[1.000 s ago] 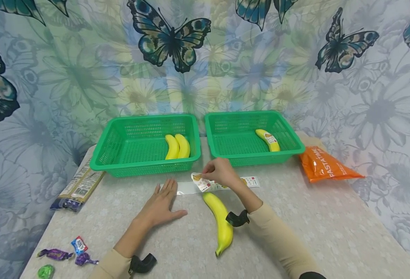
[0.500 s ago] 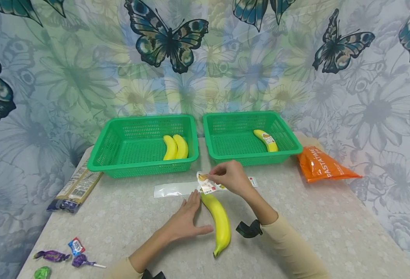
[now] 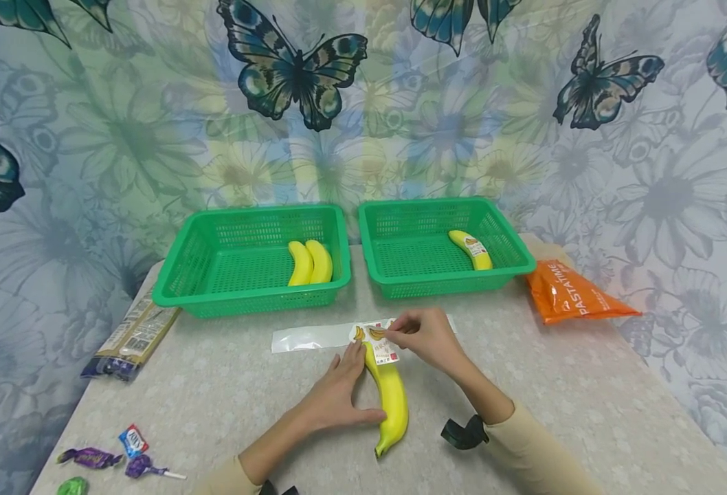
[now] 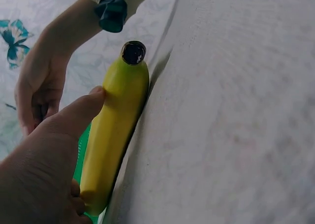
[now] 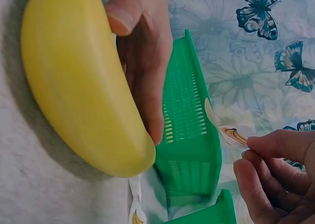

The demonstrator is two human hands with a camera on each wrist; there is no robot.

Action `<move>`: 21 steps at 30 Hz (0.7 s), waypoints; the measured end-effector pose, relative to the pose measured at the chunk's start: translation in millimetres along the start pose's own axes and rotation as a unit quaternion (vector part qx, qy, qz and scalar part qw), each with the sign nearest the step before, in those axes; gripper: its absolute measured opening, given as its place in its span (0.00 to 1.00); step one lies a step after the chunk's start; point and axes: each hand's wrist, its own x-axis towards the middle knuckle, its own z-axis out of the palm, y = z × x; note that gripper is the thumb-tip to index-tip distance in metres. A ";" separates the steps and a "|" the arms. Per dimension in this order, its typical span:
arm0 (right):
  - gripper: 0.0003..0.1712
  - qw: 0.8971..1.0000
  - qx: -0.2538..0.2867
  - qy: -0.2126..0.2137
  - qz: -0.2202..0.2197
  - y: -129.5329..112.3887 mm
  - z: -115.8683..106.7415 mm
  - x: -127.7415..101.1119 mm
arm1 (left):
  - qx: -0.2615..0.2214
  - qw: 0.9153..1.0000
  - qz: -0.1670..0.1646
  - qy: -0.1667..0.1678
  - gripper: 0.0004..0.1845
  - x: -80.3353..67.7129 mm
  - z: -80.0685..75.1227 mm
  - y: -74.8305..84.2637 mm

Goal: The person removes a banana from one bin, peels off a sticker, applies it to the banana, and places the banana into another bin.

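On the worktop (image 3: 586, 405), the far-left green basket (image 3: 240, 268) held two bananas (image 3: 321, 264), the far-right basket (image 3: 407, 253) one labelled banana (image 3: 472, 249). Nearer lay a fourth banana (image 3: 394, 402), touched by the left hand (image 3: 334, 399), fingers straight; the right hand (image 3: 430, 341) pinched one sticker (image 3: 385, 352) over that fruit's far end.

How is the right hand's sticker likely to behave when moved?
The sticker is probably floppy, since its free end curls. It looks light: the right hand pinches just its edge. It may cling: the banana in the right basket wears one.
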 end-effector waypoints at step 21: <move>0.06 0.993 0.034 -0.092 0.065 28.8 12.9 -20.8 | 0.006 1.000 0.000 -0.012 0.64 1.6 -1.7 -0.7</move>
